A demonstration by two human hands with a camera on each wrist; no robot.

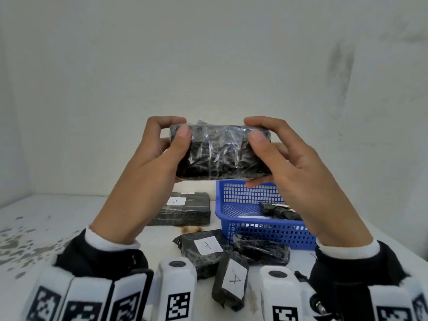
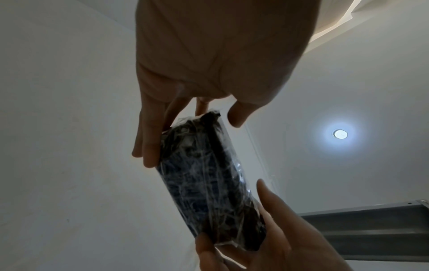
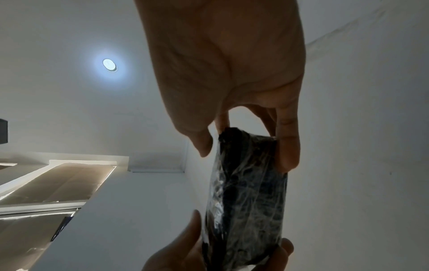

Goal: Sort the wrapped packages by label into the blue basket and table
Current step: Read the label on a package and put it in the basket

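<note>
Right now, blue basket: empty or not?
Not empty. The blue basket holds at least one wrapped black package; the right hand hides part of it.

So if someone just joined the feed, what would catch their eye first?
The black wrapped package held up mid-frame, left hand and right hand gripping its ends, no label showing. Below it, the blue basket on the table's right side, with packages marked A lying left of and before it.

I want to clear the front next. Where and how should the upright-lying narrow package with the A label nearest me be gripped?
Grip the narrow package across its two long sides, coming from above. It lies flat and slim, so fingers likely span it there; its neighbour crowds the far end.
</note>
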